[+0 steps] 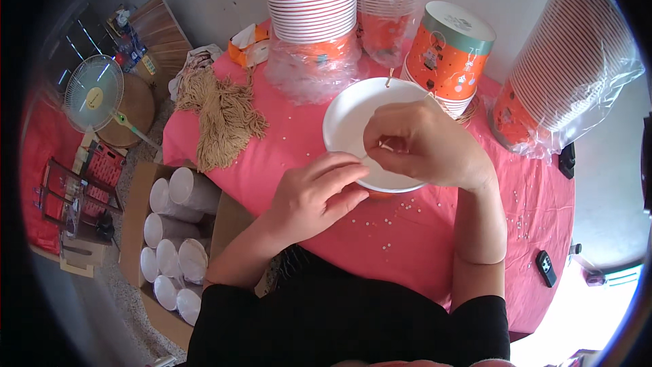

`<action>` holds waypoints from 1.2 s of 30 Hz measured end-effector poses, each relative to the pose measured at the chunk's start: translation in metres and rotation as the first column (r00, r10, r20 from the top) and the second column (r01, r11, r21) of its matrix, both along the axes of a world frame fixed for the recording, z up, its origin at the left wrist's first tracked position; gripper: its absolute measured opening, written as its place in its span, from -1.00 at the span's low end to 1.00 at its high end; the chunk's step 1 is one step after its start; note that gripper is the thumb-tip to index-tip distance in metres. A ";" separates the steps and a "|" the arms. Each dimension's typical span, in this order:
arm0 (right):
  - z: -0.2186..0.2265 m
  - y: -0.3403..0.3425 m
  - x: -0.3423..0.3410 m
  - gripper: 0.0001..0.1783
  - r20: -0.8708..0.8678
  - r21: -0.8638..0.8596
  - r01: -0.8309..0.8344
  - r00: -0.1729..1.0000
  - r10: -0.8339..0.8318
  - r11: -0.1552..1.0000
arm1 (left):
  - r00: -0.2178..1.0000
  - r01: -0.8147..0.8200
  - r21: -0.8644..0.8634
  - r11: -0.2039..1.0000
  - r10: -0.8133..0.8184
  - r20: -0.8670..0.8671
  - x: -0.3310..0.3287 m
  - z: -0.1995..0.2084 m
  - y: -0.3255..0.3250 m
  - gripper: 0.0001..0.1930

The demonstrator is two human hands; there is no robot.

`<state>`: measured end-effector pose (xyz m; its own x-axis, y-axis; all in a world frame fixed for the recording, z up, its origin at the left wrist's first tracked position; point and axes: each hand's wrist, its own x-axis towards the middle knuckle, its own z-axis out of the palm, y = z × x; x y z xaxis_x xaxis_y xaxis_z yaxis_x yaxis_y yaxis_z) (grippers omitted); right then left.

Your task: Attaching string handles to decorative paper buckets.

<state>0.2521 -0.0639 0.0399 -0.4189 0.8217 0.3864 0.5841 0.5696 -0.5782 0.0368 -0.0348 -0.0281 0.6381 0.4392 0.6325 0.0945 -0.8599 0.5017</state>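
A round paper bucket (343, 115), white inside with orange showing below its rim, stands open-side up before me. My left hand (309, 194) is at its near left rim, fingertips over the edge and thumb lower, against the outside. Above the bucket's right side, my right hand (435, 146) is closed in a pinch; a thin pale bit of cord shows between thumb and forefinger, largely hidden by the fingers. At the far rim a short tan cord end (389, 82) sticks up. Small white paper dots (387, 221) are scattered on the pink cloth (421, 258).
Tall bucket stacks (309, 0) and a plastic-wrapped stack (564, 61) stand behind. An upside-down orange bucket (448, 54) tops another stack. Tan cords (227, 122) lie at the left. A carton (166, 312) of wrapped white rolls, a fan (95, 95) and a remote (545, 268) flank me.
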 end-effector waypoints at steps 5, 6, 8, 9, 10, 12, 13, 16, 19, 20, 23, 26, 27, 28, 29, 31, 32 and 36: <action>0.005 -0.004 0.008 -0.95 0.107 -0.088 -0.076 0.991 0.085 0.993 | 0.998 -0.021 0.148 0.989 0.012 0.062 -0.002 -0.004 0.005 -0.73; 0.005 -0.005 0.008 -0.95 0.112 -0.099 -0.086 0.989 0.097 0.991 | 0.998 -0.022 0.148 0.989 0.013 0.062 -0.004 -0.005 0.006 -0.73; 0.005 -0.007 0.007 -0.95 0.136 -0.087 -0.094 0.985 0.105 0.992 | 0.995 -0.077 0.313 0.947 0.052 0.088 -0.008 -0.004 0.009 -0.75; 0.005 -0.008 0.006 -0.93 0.161 -0.075 -0.101 0.981 0.112 0.992 | 0.995 -0.078 0.314 0.946 0.053 0.088 -0.010 -0.003 0.011 -0.75; 0.005 -0.009 0.005 -0.93 0.160 -0.074 -0.102 0.981 0.113 0.992 | 0.994 -0.093 0.390 0.916 0.061 0.094 -0.013 -0.002 0.012 -0.76; 0.003 -0.011 0.003 -0.92 0.177 -0.057 -0.083 0.980 0.091 0.995 | 0.993 -0.105 0.464 0.880 0.066 0.100 -0.015 0.000 0.013 -0.76; 0.004 -0.012 0.002 -0.92 0.177 -0.056 -0.082 0.980 0.091 0.995 | 0.993 -0.110 0.516 0.850 0.066 0.102 -0.016 0.003 0.012 -0.76; 0.009 -0.016 -0.003 -0.93 0.184 -0.105 -0.064 0.979 0.083 0.992 | 0.992 -0.120 0.576 0.809 0.072 0.106 -0.018 0.004 0.012 -0.75; 0.010 -0.018 -0.002 -0.94 0.191 -0.069 -0.051 0.980 0.063 0.996 | 0.992 -0.113 0.589 0.800 0.062 0.106 -0.016 0.006 0.012 -0.74; 0.011 -0.019 -0.003 -0.94 0.191 -0.071 -0.055 0.979 0.068 0.996 | 0.993 -0.105 0.593 0.799 0.055 0.103 -0.016 0.007 0.012 -0.74; 0.010 -0.018 -0.003 -0.95 0.187 -0.070 -0.069 0.979 0.081 0.995 | 0.993 -0.100 0.610 0.786 0.037 0.115 -0.015 0.008 0.012 -0.75; 0.010 -0.019 -0.004 -0.95 0.186 -0.070 -0.077 0.979 0.089 0.995 | 0.994 -0.088 0.629 0.773 0.026 0.107 -0.016 0.010 0.013 -0.75; 0.010 -0.019 -0.003 -0.95 0.191 -0.074 -0.075 0.978 0.088 0.994 | 0.994 -0.087 0.628 0.773 0.025 0.106 -0.015 0.011 0.012 -0.75; 0.011 -0.019 -0.004 -0.95 0.190 -0.075 -0.075 0.978 0.088 0.994 | 0.993 -0.094 0.629 0.772 0.029 0.112 -0.015 0.011 0.012 -0.75; 0.013 -0.019 -0.004 -0.94 0.206 -0.092 -0.076 0.974 0.094 0.993 | 0.993 -0.100 0.631 0.770 0.034 0.117 -0.015 0.011 0.012 -0.74; 0.013 -0.019 -0.004 -0.94 0.220 -0.110 -0.077 0.970 0.100 0.991 | 0.993 -0.098 0.631 0.770 0.036 0.112 -0.016 0.011 0.012 -0.74; 0.012 -0.019 -0.004 -0.93 0.211 -0.109 -0.085 0.972 0.106 0.990 | 0.994 -0.097 0.631 0.769 0.038 0.107 -0.016 0.011 0.012 -0.73; 0.011 -0.018 -0.002 -0.92 0.182 -0.099 -0.112 0.975 0.129 0.989 | 0.994 -0.098 0.642 0.761 0.038 0.107 -0.016 0.012 0.013 -0.73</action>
